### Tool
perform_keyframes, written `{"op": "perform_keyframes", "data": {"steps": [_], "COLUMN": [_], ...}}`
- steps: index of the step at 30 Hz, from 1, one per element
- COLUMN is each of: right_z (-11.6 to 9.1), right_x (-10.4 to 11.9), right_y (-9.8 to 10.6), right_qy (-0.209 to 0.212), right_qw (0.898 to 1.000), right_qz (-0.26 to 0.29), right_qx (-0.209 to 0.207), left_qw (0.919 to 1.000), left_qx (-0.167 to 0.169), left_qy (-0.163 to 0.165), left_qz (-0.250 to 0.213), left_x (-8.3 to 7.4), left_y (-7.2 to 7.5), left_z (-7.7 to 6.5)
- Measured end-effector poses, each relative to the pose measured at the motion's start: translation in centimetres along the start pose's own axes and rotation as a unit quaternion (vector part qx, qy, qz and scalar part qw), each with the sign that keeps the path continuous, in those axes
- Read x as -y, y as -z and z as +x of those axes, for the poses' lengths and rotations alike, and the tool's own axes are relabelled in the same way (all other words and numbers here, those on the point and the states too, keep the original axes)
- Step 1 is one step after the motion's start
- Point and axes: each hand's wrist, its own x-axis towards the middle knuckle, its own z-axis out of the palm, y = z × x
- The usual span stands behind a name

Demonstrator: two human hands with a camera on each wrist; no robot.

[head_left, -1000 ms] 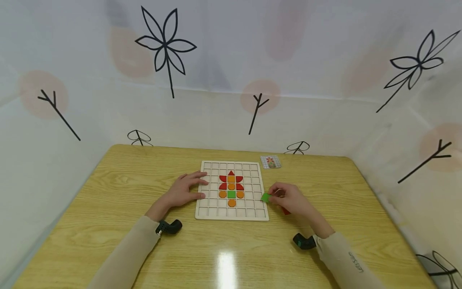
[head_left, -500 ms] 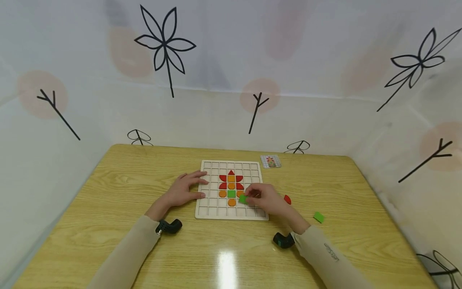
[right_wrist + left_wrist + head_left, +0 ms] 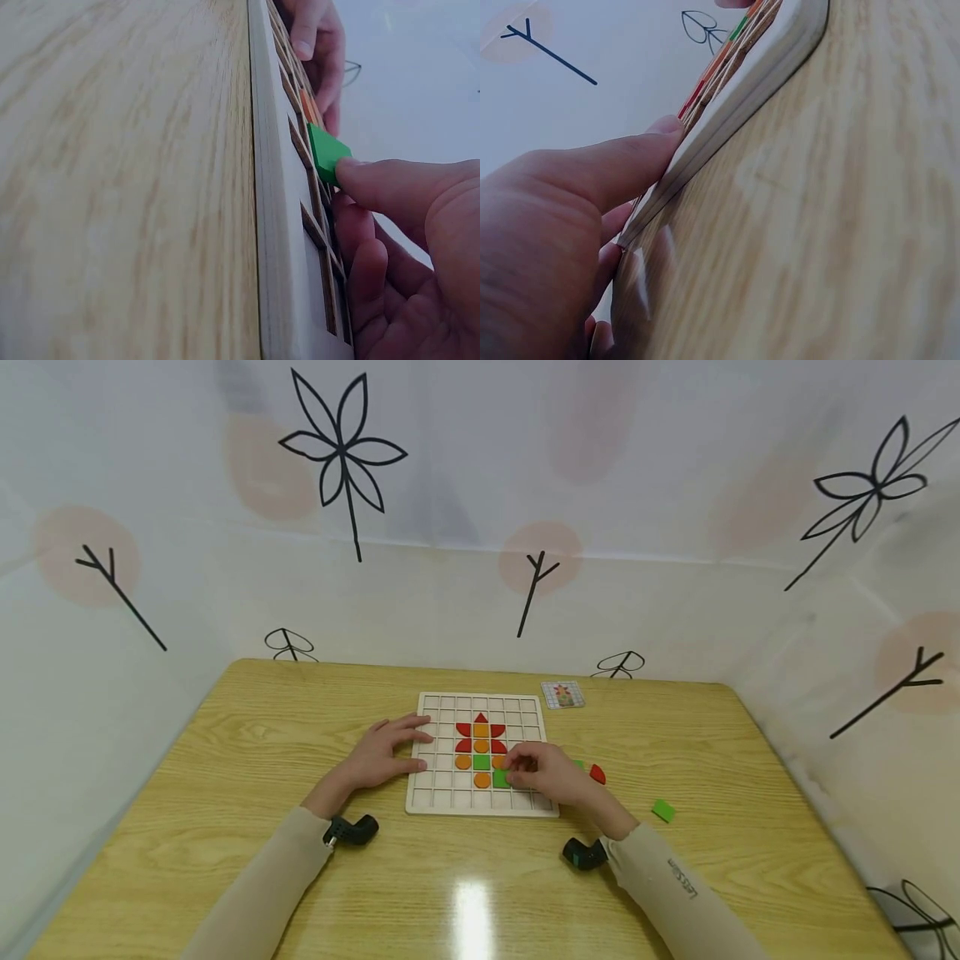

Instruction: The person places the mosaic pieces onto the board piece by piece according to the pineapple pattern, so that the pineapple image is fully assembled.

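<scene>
A pale wooden grid board [image 3: 442, 798] lies on the table, bearing a flower-like pattern of red, orange and green tiles. My left hand [image 3: 382, 757] rests along the board's left edge with fingers spread; in the left wrist view its thumb [image 3: 641, 161] lies on the rim. Over the board's lower right part, my right hand [image 3: 553, 773] pinches a green square tile [image 3: 501, 779] between thumb and fingers. That tile sits at the cell right of the lowest orange disc [image 3: 482, 781]. In the right wrist view, the green tile [image 3: 327, 153] looks tilted, one edge at the grid.
Right of the board lie a red petal-shaped tile [image 3: 597, 774], a green tile [image 3: 578, 764] partly behind my right hand, and another green tile [image 3: 663, 811]. A small card with a flower picture [image 3: 562, 695] lies beyond the board's top right corner. Patterned cloth [image 3: 450, 610] surrounds the table.
My right hand has carried the green tile leftward from the board's right edge to the cell beside the lowest orange disc. Loose tiles at right have come into view. The left hand stays put.
</scene>
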Motion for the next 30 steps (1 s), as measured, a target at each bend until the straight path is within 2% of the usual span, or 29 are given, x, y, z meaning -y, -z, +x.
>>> {"op": "perform_keyframes", "data": {"steps": [11, 30], "right_z": [-0.08, -0.27], "right_x": [0.44, 0.25], "right_y": [-0.11, -0.11], "right_qy": [-0.008, -0.005], "right_qw": [1.0, 1.0], "right_qz": [-0.008, -0.007], "right_qx": [0.009, 0.001], "left_qw": [1.0, 1.0], "left_qx": [-0.003, -0.001], "left_qy": [0.0, 0.0], "left_qz": [0.0, 0.001], "left_x": [0.08, 0.04], "left_y": [-0.07, -0.13], "left_z": [-0.09, 0.01]}}
